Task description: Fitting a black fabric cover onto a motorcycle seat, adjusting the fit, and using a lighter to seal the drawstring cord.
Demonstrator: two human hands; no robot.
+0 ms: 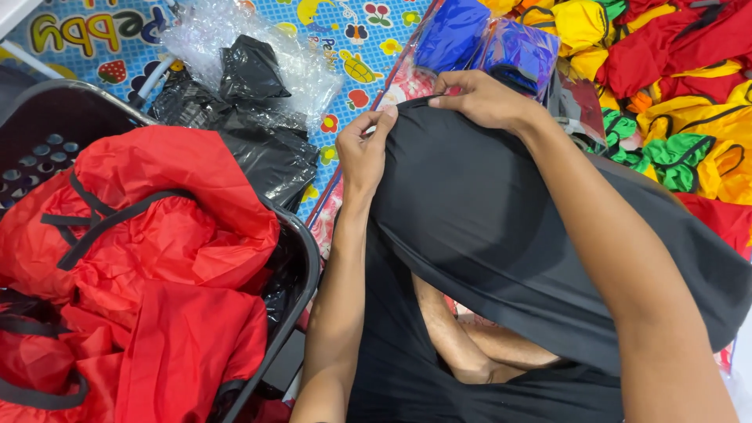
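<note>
1. The black fabric (501, 211) fills the centre and right of the frame, draped over the person's knee, with its far edge pulled up towards the top centre.
2. The left hand (362, 153) pinches that edge between thumb and fingertips, fingers curled close together.
3. The right hand (482, 98) grips the same edge just beside it, thumb under and fingers folded over the hem; the two hands almost touch.
4. To handle this step well, I judge it best to keep both pinches on the edge itself and hold the cloth taut between them, so it lies flat and does not bunch.
5. At lower left, red bags (133, 266) with black straps are heaped in a dark basket (301, 270).
6. Above them lie black plastic bags (251, 117) and clear wrapping.
7. Blue packets (486, 39) sit at top centre; red, yellow and green cloth items (681, 86) pile up at upper right.
</note>
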